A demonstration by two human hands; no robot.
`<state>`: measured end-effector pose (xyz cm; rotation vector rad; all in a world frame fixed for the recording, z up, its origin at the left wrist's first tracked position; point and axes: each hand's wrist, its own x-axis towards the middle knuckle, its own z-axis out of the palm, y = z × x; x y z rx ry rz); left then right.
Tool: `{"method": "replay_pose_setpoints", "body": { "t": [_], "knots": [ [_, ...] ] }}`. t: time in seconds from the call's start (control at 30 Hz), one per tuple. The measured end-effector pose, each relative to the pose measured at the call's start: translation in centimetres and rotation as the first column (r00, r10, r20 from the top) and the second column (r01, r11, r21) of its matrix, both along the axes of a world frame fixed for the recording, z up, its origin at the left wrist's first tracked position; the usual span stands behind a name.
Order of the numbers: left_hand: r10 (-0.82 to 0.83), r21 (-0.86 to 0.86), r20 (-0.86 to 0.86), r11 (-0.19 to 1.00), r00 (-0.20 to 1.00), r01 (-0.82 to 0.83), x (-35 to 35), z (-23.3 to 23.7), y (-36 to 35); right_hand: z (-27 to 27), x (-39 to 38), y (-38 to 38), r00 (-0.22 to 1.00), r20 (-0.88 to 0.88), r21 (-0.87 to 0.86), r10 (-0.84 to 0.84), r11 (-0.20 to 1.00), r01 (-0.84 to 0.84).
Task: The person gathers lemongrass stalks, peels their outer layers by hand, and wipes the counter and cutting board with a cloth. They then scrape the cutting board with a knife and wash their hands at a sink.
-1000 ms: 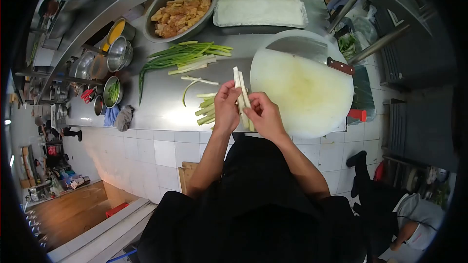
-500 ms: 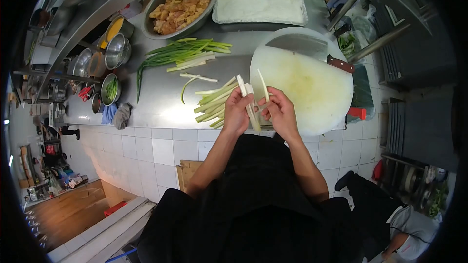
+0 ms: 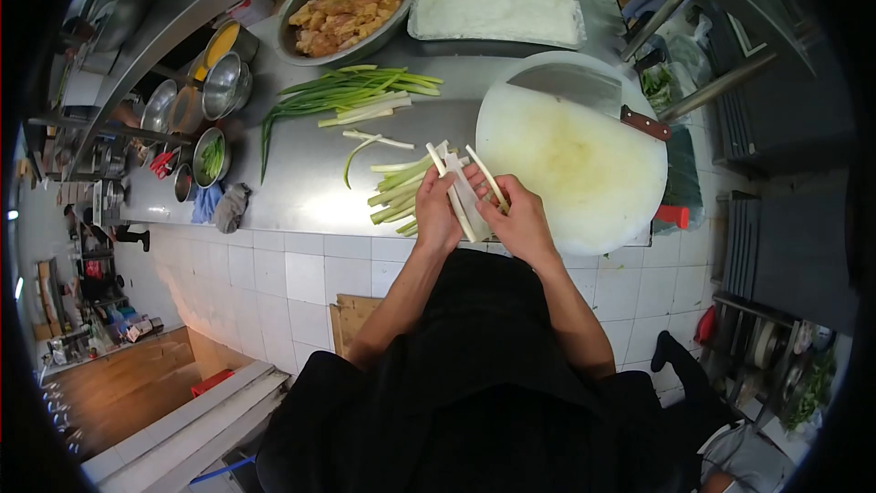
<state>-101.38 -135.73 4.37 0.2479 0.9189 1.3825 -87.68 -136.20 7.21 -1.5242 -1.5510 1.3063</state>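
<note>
My left hand (image 3: 440, 210) is closed round a pale scallion stalk (image 3: 459, 203) with loose white layers beside it. In my right hand (image 3: 520, 219), thumb and fingers pinch a thin white strip (image 3: 486, 173) that slants up toward the left hand. Cut scallion stalks (image 3: 400, 192) lie on the steel table beside my left hand. Farther back are long green scallions (image 3: 351, 91) and two loose pieces (image 3: 374, 141). A round white cutting board (image 3: 575, 173) lies to the right of my hands, bearing a cleaver (image 3: 643, 121) with a brown handle.
A metal bowl of raw meat (image 3: 294, 41) and a tray of white powder (image 3: 497, 5) stand at the back. Several metal bowls (image 3: 224, 87) and a grey cloth (image 3: 232, 207) are at the left. Another person's dark-clothed leg (image 3: 689, 374) shows at lower right.
The strip in my right hand has tilted left and come nearer the stalk in my left hand. The whole view has shifted slightly. The other person's leg at lower right has moved.
</note>
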Motion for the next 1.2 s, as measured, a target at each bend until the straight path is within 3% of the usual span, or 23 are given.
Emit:
{"method": "replay_pose_setpoints", "body": {
  "t": [0.13,0.2,0.27,0.37,0.47,0.57,0.63,0.7,0.8,0.87,0.93,1.1,1.13,1.17,1.2],
  "knots": [
    [-0.046,0.043,0.064,0.998,0.997,0.043,-0.8,0.1,0.3,-0.2,-0.3,-0.2,0.997,0.053,0.073,0.048,0.996,-0.052],
    [-0.056,0.066,0.105,0.997,0.993,0.050,-1.3,0.1,0.6,-0.9,-0.7,-0.2,0.997,0.071,0.206,-0.011,0.979,-0.004],
    [-0.063,0.086,0.145,0.995,0.987,0.051,-2.0,-0.1,1.0,-0.6,-0.1,0.0,0.998,0.033,0.205,-0.049,0.978,0.041],
    [-0.033,0.049,0.122,0.998,0.992,0.028,-3.2,-0.7,1.5,0.7,1.7,0.5,0.994,-0.037,0.229,-0.101,0.967,0.107],
    [-0.014,0.000,-0.049,1.000,0.999,0.014,-4.5,-1.3,1.5,1.6,4.3,1.1,0.979,-0.022,0.291,-0.204,0.935,0.202],
    [0.009,-0.033,0.091,0.999,0.996,-0.006,-5.0,-1.5,1.4,1.9,7.4,1.7,0.963,0.070,0.199,-0.259,0.950,0.241],
    [0.020,-0.057,0.025,0.998,1.000,-0.018,-4.5,-1.4,1.4,1.5,8.7,2.1,0.889,0.402,0.513,-0.220,0.858,-0.019],
    [0.030,-0.074,-0.043,0.997,0.999,-0.033,-4.0,-1.1,1.6,2.1,9.0,2.0,0.854,0.439,0.496,-0.280,0.868,0.029],
    [0.057,-0.051,-0.014,0.997,0.998,-0.058,-3.6,-0.4,1.5,2.8,7.5,1.6,0.866,0.326,0.537,-0.380,0.828,0.161],
    [0.062,0.005,0.058,0.998,0.996,-0.063,-3.3,-0.1,1.6,2.9,4.5,0.9,0.987,0.030,0.147,-0.156,0.978,0.150],
    [0.059,0.052,0.067,0.997,0.996,-0.062,-2.9,0.5,1.6,0.7,1.8,0.9,0.995,-0.104,0.124,0.001,0.992,0.012],
    [0.101,0.222,-0.026,0.971,0.995,-0.092,-3.0,2.4,2.0,1.1,-3.0,1.6,0.992,-0.051,0.197,0.113,0.975,-0.101],
    [0.109,0.223,-0.026,0.970,0.994,-0.101,-3.3,2.2,2.1,0.9,-2.9,1.7,0.990,-0.030,0.280,0.139,0.952,-0.125],
    [0.179,0.242,-0.006,0.955,0.984,-0.172,-3.8,1.8,2.3,0.6,-2.8,1.9,0.988,-0.029,0.281,0.150,0.950,-0.136],
    [0.248,0.259,0.016,0.935,0.969,-0.244,-4.3,1.6,2.4,0.5,-2.5,1.9,0.979,-0.167,0.200,0.116,0.976,-0.082]
  ]
}}
